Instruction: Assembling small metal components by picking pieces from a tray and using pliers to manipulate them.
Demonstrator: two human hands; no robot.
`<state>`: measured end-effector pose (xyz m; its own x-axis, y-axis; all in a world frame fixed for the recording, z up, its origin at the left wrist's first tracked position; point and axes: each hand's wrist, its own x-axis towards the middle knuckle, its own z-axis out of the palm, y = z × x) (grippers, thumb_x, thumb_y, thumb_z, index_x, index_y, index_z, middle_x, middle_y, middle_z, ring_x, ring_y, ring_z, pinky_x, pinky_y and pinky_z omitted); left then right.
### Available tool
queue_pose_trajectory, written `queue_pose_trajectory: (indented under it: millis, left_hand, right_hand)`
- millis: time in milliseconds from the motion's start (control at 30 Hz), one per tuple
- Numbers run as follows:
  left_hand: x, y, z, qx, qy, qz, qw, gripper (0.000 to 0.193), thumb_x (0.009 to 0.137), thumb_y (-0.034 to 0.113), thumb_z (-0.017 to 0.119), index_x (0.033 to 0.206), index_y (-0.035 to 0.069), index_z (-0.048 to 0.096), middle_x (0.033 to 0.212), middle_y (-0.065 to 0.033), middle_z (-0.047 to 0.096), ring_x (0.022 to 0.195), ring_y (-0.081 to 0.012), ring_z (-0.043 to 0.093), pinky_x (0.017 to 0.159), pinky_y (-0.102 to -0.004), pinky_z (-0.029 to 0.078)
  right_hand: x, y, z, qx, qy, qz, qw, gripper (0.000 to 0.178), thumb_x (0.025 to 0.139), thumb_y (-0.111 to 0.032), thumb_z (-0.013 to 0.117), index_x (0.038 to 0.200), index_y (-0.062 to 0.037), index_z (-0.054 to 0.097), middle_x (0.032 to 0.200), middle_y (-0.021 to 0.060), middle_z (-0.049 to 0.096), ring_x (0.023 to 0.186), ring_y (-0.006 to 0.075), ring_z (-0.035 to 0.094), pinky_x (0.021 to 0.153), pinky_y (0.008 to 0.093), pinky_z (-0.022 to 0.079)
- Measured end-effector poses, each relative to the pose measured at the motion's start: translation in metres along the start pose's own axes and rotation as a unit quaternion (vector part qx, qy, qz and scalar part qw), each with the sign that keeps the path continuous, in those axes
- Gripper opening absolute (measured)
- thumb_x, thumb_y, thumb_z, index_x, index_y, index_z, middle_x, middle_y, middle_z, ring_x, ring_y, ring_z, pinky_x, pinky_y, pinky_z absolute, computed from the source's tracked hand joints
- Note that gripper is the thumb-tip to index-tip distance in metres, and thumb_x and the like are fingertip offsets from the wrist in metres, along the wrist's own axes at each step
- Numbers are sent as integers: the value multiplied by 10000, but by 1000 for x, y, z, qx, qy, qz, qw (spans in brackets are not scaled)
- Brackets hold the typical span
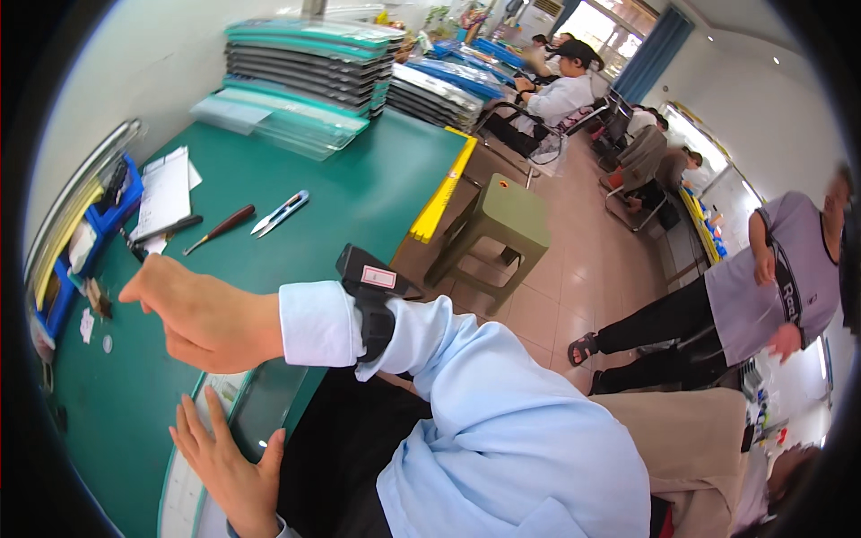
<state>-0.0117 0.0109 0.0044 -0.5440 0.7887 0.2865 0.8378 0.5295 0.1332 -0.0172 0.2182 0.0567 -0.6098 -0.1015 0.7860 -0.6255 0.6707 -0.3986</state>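
Note:
My right hand reaches across over the green tabletop, its fingers curled and the knuckles toward the left. Whatever those fingers hold, if anything, is hidden. Below it, my left hand lies with fingers spread on a pale, flat tray with green edges at the near side of the table. Beyond the right hand are a hook tool with a brown handle and a pair of thread snips. Small scraps, among them a white tag, lie left of my hands.
Blue bins line the left edge, near a white notebook. Stacked green-edged trays fill the table's far end. A green stool stands beyond the yellow table edge. A person stands at right; others sit farther back.

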Motion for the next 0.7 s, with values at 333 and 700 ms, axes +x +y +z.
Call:
queue_pose_trajectory:
  millis: [333,700]
  left_hand:
    - [12,3,-7,-86,-52,-39,994,952,657,631,691,1367,45,448,1385,-273,379,1266,-465,356,1084,-594,219]
    - [13,-5,-9,-115,-99,-71,986,942,615,611,723,1355,84,475,1397,-252,376,1271,-457,360,1072,-618,218]
  right_hand:
    - [-21,0,14,256,185,76,946,439,998,-468,345,1042,-46,456,831,115,484,605,185,483,483,296,420]
    - [-22,10,26,289,77,104,948,644,931,-610,322,1171,-29,463,922,136,488,692,203,490,561,311,475]
